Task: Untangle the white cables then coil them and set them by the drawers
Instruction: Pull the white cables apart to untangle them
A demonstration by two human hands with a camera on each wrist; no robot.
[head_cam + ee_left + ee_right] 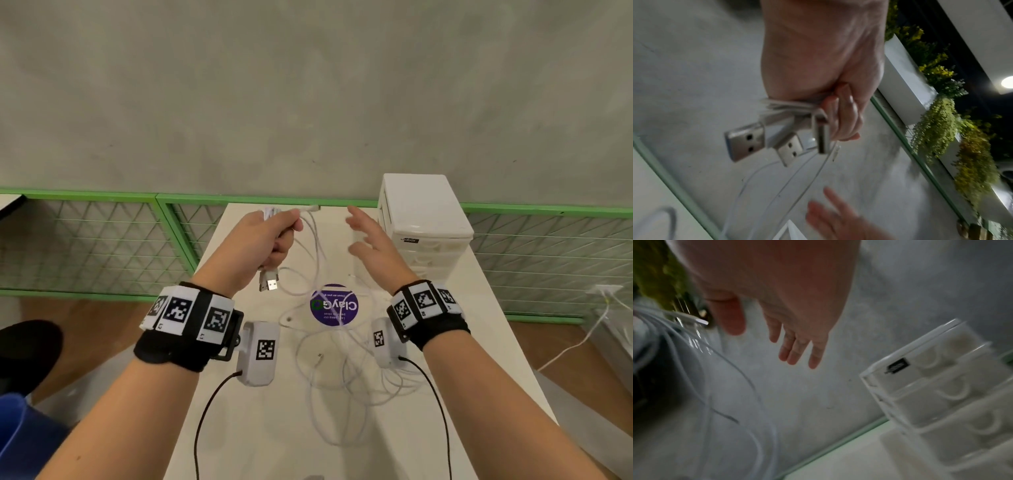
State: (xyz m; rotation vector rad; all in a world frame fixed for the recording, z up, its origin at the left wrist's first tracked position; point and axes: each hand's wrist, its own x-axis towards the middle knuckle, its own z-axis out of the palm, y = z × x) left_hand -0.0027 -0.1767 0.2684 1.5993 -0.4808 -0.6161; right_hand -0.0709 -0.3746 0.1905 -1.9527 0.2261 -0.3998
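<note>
Left hand (270, 236) grips white cables (317, 260), right hand (371, 240) beside

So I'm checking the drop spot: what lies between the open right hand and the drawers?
Nothing: in the head view the right hand hovers apart from the drawers, with only bare table showing between them. The right wrist view agrees.

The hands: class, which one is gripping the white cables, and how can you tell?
The left hand: its fingers curl round the white cables, USB plugs sticking out below. The right hand is spread open, holding nothing.
</note>
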